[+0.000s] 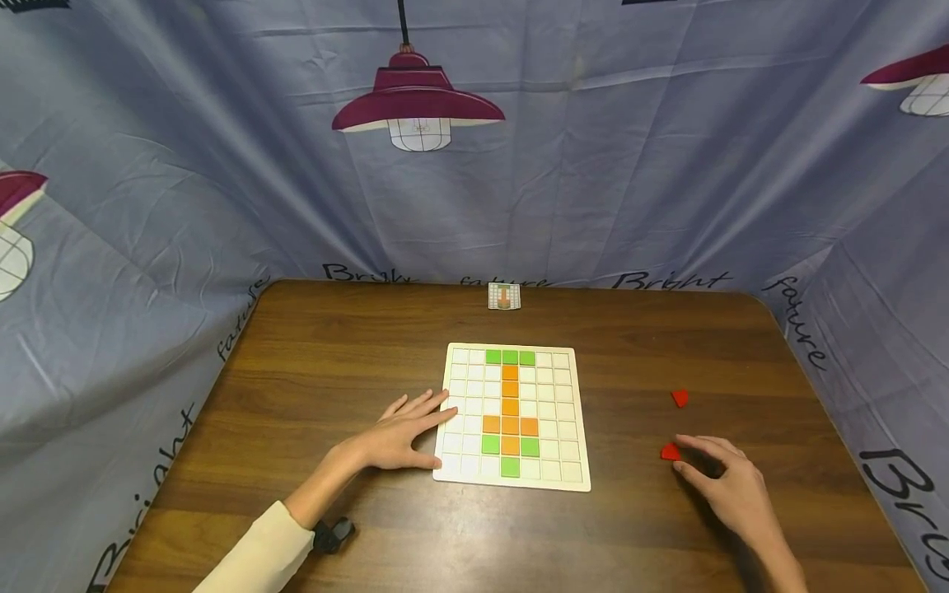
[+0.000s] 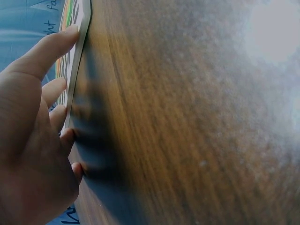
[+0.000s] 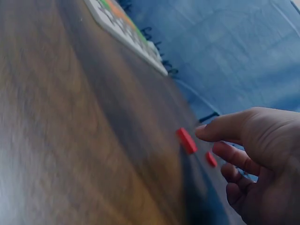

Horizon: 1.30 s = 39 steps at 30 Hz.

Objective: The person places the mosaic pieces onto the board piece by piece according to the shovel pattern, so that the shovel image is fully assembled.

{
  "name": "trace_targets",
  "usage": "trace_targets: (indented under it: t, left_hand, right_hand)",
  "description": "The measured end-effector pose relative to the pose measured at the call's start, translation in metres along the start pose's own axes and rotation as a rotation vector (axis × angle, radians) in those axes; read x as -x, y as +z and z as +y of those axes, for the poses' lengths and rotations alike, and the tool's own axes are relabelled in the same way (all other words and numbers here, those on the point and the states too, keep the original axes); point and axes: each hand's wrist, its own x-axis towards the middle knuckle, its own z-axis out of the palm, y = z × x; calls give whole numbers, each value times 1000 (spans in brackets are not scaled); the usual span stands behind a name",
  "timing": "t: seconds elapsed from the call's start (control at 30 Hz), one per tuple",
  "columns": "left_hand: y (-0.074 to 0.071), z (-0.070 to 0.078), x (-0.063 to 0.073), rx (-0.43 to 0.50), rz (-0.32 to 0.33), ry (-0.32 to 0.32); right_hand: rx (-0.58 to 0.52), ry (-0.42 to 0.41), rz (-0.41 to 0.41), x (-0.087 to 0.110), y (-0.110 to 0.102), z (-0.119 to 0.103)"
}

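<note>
My left hand (image 1: pixel 396 435) lies with fingers spread at the left edge of a white gridded board (image 1: pixel 559 473). Its thumb and fingertips rest on the board's rim and outer cells. Green and orange square tiles fill a column and some nearby cells of the board, the orange tiles (image 1: pixel 510 408) running down the middle. On the right, my right hand (image 1: pixel 730 486) reaches toward a small red piece (image 1: pixel 670 452), thumb and index finger apart right beside it. In the right wrist view this red piece (image 3: pixel 187 140) lies just past the thumb tip, not between the fingers.
A second red piece (image 1: pixel 680 399) lies a little farther back on the wooden table (image 1: pixel 356 329). A small card (image 1: pixel 504 296) with a printed grid pattern is at the table's back edge. Grey-blue curtains (image 1: pixel 578 189) hang close behind and at both sides.
</note>
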Motion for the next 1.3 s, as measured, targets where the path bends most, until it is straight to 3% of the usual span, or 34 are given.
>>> trace_targets:
  t: [0.2, 0.7, 1.3]
  left_hand:
    - [-1, 0, -1, -8, -1, -5]
    - [-1, -1, -2, -25, -1, -11]
    - [0, -1, 0, -6, -5, -7]
  right_hand:
    - [58, 2, -16, 1, 3, 8]
    - [29, -25, 52, -10, 16, 2]
    - [48, -2, 41, -10, 23, -6]
